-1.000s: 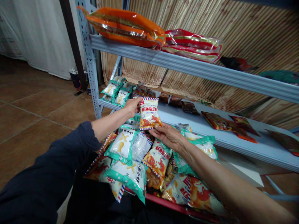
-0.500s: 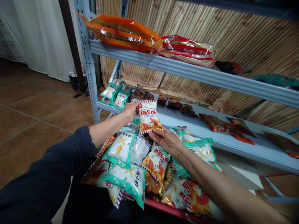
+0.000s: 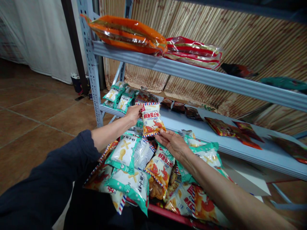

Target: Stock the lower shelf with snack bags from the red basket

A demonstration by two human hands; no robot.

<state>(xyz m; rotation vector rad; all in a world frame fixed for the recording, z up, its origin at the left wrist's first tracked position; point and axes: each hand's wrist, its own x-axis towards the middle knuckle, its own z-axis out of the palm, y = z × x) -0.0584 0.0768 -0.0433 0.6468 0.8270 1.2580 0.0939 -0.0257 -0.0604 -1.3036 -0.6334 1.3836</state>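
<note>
My left hand [image 3: 133, 113] pinches the top left corner of a white and orange snack bag [image 3: 151, 119] with a red, white and blue striped edge, held upright in front of the lower shelf [image 3: 189, 126]. Under the bag's bottom right corner lies my right hand [image 3: 171, 142], fingers stretched out and touching the bag's lower edge. Below both hands a heap of green and white snack bags [image 3: 123, 154] and orange squid-print bags [image 3: 160, 166] fills a red basket [image 3: 165, 213] on my lap.
The grey metal rack has green bags [image 3: 117, 94] at the lower shelf's left end, dark packets [image 3: 178, 106] behind, and red flat packets [image 3: 227, 127] to the right. Large orange [image 3: 124, 30] and red [image 3: 192, 51] packs lie on the upper shelf. Tiled floor lies left.
The held bag has stayed nearly in place before the shelf. My right hand has slid a little lower under its bottom edge, with the fingers more stretched out.
</note>
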